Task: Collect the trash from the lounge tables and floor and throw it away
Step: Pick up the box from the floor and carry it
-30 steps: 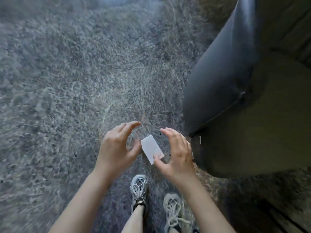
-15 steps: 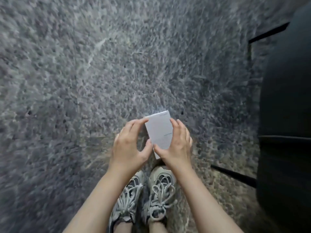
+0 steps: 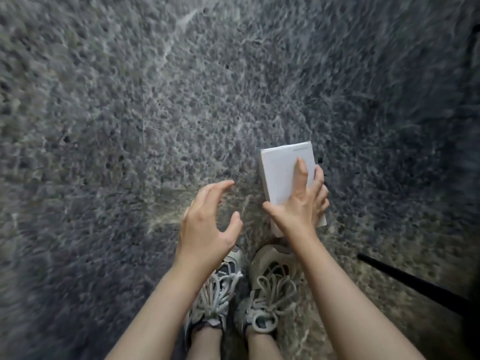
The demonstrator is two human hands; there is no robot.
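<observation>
a white box (image 3: 281,175) is gripped in the right hand (image 3: 301,206): one finger is laid across its face and the others are curled round its far edge. the box is held above the carpet (image 3: 130,126), at 1 o'clock from the shoes (image 3: 270,294). the left hand (image 3: 207,227), at 9 o'clock from the box, is empty, with fingers spread and loosely curved. one item is judged collected. no bin is seen, so disposal remains.

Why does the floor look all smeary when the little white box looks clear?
In the head view, the grey floor is smeared, worst near the edges, probably from camera motion. The white box, the right hand holding it, the empty left hand and the shoes look sharper. The right side falls into shadow.
</observation>
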